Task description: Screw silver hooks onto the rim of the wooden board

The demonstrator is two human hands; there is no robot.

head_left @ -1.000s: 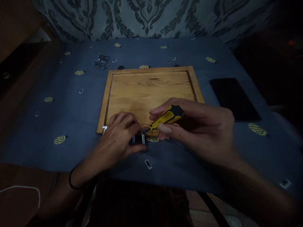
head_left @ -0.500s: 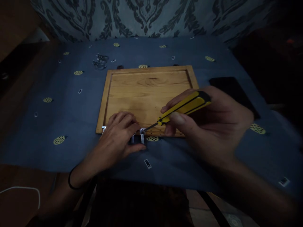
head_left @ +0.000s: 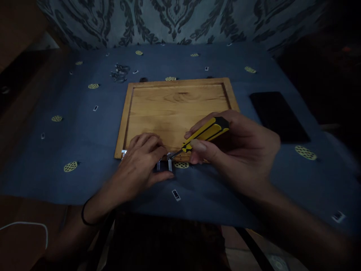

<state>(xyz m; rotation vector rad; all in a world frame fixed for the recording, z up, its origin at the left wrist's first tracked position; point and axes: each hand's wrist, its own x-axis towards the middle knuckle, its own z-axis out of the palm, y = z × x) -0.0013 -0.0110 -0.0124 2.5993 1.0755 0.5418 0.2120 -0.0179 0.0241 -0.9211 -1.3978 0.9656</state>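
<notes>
A framed wooden board lies flat on a blue patterned cloth. Along its near edge are small metal clips; one clip sticks out over the edge toward me. My left hand rests on the board's near left edge, its fingers bent over a neighbouring clip and its thumb just below the first one. Between the fingers and thumb of my right hand is a yellow and black screwdriver. Its tip meets the head of the clip; the exact contact is too small to tell.
A dark flat device lies on the cloth right of the board. Several loose metal clips sit in a pile beyond the board's far left corner. Patterned fabric rises behind the cloth. A white cable is at the lower left.
My right hand and the screwdriver have moved left and slightly down, uncovering more of the dark device. My left hand has stayed in place.
</notes>
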